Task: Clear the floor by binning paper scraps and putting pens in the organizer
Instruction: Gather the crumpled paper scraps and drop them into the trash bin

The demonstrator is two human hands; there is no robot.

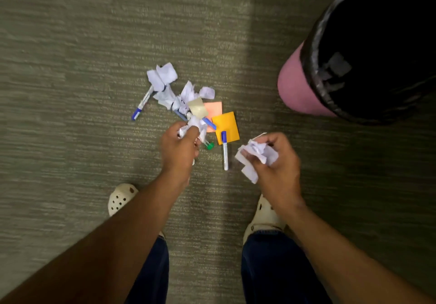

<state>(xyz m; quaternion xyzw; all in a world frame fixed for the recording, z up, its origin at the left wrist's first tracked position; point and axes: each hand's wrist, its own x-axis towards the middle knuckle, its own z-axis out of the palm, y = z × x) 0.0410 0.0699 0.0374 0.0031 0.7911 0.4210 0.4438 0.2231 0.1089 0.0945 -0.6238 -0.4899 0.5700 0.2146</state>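
White crumpled paper fills both of the person's hands. The left hand point(180, 147) has its fingers curled round a crumpled scrap point(193, 127) at the near edge of the litter, close to the centre of the view. The right hand point(274, 160), at about four o'clock from the pile, grips a wad of white scraps point(257, 156), with loose bits poking out below the fingers.

On the grey-green carpet point(70, 91) the rest of the mess lies just beyond the left hand, toward twelve o'clock: more crumpled white paper point(162, 75), a pale yellow sticky note point(198, 109), a pink-orange note point(213, 109) partly under it, and a bright orange note point(226, 124) to the three o'clock side. A blue-capped pen point(224, 150) lies with its cap on the orange note and its barrel pointing back toward the feet. Another blue-capped pen point(142, 103) sits at ten o'clock of the pile, half tucked under paper. A green cap point(209, 145) peeks out just beside the left hand; I cannot tell what it belongs to.

Up at two o'clock stands a pink bin point(295, 86) lined with a black bag point(377, 44), a few scraps showing inside. Cream clogs point(121, 198) and dark trousers point(271, 268) show at six o'clock.
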